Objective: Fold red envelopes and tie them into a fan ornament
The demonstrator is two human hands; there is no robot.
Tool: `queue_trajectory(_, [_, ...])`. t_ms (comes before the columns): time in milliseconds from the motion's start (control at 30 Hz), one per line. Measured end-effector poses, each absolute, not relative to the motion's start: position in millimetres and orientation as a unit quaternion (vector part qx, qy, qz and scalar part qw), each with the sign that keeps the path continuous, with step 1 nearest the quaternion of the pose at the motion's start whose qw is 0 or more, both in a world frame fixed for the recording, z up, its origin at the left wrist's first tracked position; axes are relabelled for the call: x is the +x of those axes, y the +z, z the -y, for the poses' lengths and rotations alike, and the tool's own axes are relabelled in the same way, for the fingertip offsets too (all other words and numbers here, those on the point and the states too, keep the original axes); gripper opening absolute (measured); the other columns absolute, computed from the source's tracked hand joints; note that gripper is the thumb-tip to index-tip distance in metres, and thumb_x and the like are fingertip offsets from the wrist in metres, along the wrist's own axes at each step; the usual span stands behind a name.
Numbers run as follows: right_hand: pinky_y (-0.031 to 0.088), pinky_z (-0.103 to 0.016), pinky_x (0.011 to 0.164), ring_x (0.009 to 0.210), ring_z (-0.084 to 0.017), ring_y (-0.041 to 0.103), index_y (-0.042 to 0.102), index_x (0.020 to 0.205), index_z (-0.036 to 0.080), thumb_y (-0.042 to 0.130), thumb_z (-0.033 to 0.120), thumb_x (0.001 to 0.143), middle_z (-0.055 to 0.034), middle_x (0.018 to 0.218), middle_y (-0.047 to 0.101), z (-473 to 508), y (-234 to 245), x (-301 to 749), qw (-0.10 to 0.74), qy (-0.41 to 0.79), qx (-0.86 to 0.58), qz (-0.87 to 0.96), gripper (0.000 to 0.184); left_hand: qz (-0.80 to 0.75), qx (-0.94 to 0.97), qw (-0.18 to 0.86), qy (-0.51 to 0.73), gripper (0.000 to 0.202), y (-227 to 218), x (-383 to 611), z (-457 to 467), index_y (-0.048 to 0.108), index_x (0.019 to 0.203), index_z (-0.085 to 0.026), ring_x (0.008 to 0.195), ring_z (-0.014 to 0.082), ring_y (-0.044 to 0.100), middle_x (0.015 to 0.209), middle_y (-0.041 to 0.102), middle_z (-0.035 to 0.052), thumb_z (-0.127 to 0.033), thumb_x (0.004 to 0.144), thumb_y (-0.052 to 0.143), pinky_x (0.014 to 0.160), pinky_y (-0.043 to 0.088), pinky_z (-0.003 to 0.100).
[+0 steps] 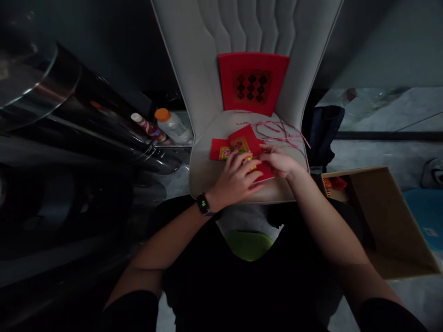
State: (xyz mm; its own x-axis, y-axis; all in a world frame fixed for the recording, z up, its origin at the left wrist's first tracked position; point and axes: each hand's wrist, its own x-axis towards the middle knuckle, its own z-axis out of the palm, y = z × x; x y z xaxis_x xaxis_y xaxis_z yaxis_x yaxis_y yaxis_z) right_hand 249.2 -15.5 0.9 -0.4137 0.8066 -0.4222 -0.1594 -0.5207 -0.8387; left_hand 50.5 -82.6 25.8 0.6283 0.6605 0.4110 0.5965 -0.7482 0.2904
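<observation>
Seen from head height, a left hand (235,179), fitness band (203,204) on its wrist, lies with fingers (238,161) spread across red envelopes (244,140) on a cream upholstered chair seat (204,170); any grip cannot be told. A right hand (278,162) angles in, fingertips (263,150) pinching the envelopes' edge near pink twine (277,131).

Dim, with fisheye-bent edges
</observation>
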Motion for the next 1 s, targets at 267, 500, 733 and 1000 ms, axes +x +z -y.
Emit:
queue_trajectory(267, [0.052,-0.026,0.062,0.074,-0.020,0.070,0.078,0.092,0.025,0.071,0.008,0.066,0.0024,0.089,0.081,-7,-19,274,0.174,0.560,-0.448,0.674,0.032,-0.501,0.796,0.163,0.299,0.034,-7,11,39,0.064,0.132,-0.026,0.139,0.0286,0.053,0.145,0.058,0.0116,-0.026,0.098,0.063,0.121,0.040,0.052])
queue_trajectory(500, [0.051,-0.030,0.065,0.072,-0.021,0.068,0.077,0.109,0.025,0.070,0.002,0.065,-0.0007,0.090,0.080,-4,-18,268,0.198,0.470,-0.479,0.715,0.051,-0.514,0.682,0.395,0.338,0.041,-42,-12,-8,0.063,0.133,-0.020,0.106,0.0219,0.070,0.110,0.073,0.0078,-0.027,0.093,0.068,0.101,0.055,0.039])
queue_trajectory(733, [0.058,-0.037,0.080,0.087,-0.025,0.071,0.066,0.135,0.025,0.059,0.005,0.069,-0.0052,0.104,0.078,-11,-44,285,0.243,0.329,-0.551,0.727,0.069,-0.628,0.612,0.313,0.366,0.032,-60,-29,-24,0.067,0.121,-0.018,0.082,0.0167,0.066,0.097,0.069,0.0049,-0.019,0.090,0.065,0.086,0.057,0.033])
queue_trajectory(1000, [0.050,-0.052,0.113,0.130,-0.033,0.061,0.065,0.132,0.021,0.071,0.018,0.077,-0.0138,0.138,0.066,-38,-28,285,0.349,0.213,-0.573,0.710,0.056,-0.490,0.842,0.175,0.144,0.098,-45,-5,-6,0.049,0.156,-0.029,0.159,0.0461,0.020,0.172,0.030,0.0165,-0.067,0.073,0.084,0.128,0.012,0.066])
